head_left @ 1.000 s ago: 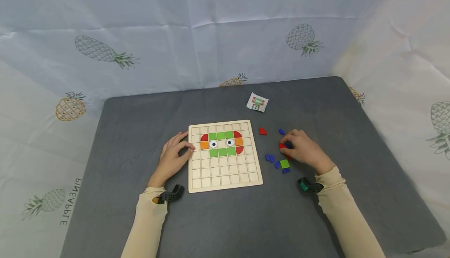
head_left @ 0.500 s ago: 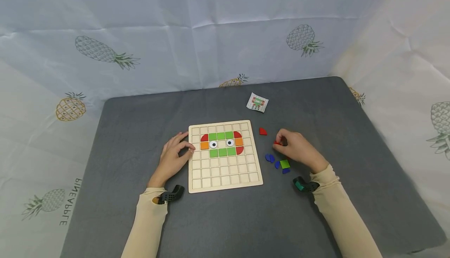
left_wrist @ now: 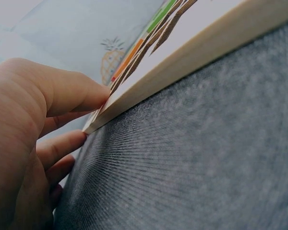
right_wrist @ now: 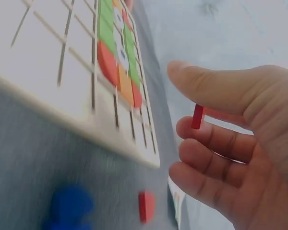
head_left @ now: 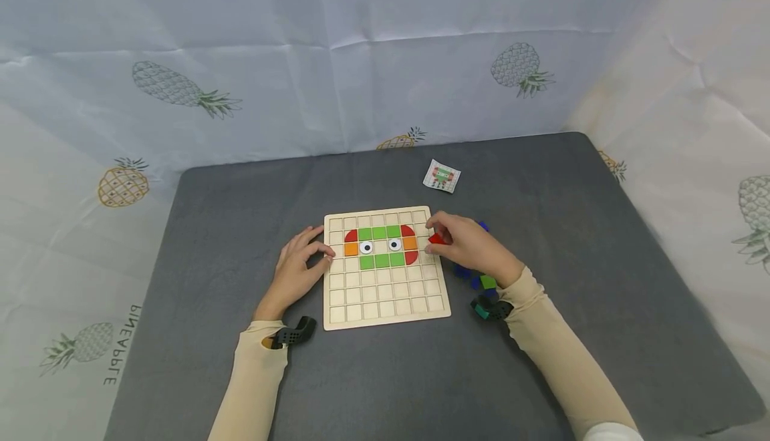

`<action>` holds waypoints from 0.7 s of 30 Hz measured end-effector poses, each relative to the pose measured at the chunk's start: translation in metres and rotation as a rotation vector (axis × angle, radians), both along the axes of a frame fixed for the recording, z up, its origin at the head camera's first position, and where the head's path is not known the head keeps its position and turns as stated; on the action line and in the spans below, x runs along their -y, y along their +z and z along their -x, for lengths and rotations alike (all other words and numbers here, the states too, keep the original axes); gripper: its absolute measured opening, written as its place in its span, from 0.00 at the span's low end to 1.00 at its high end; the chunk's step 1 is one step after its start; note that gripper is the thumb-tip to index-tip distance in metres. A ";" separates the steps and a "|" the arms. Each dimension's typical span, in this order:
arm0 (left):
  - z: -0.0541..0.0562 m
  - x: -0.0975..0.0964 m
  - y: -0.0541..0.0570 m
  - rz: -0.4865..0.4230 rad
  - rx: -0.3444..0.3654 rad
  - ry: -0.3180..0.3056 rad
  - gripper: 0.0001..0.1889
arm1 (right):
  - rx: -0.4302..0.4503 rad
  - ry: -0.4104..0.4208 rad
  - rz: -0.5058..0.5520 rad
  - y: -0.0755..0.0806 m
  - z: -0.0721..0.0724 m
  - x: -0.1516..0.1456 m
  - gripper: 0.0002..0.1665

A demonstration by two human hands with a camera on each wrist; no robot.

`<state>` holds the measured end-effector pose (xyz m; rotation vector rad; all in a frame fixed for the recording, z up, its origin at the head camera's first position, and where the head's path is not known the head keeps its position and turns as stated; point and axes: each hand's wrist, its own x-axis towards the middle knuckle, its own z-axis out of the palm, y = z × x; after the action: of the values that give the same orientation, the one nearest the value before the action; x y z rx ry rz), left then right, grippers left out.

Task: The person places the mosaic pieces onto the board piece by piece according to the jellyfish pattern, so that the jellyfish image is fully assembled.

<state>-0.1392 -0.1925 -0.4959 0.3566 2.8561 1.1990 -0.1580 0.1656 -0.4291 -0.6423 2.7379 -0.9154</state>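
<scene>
A pale wooden grid board lies on the table, bearing green, orange and red tiles and two eye tiles in its upper half. My left hand rests at the board's left edge, with thumb and fingertips touching it. Over the board's right edge, my right hand pinches a red tile between thumb and index finger, held above the surface. The other fingers of that hand are bent beneath the tile. Another red piece lies on the table in the right wrist view; my right hand hides it from the head view.
Right of the board, partly under my right wrist, are a loose green square and several blue pieces. A small printed card lies behind the board on the grey table. A pineapple-print cloth hangs behind.
My right hand has picked the red tile from the loose pieces and carried it left to the board's right edge. My left hand has stayed in place.
</scene>
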 end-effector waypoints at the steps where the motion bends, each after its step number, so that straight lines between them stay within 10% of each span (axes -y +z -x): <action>1: 0.000 0.000 0.000 0.001 0.001 -0.002 0.03 | -0.012 0.012 -0.015 0.001 0.001 0.005 0.19; 21: 0.000 0.001 0.000 0.000 -0.008 0.001 0.03 | -0.026 0.233 -0.096 0.007 0.015 0.095 0.17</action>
<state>-0.1394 -0.1933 -0.4958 0.3613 2.8638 1.2004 -0.1726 0.0709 -0.4221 -0.9362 2.6372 -0.7233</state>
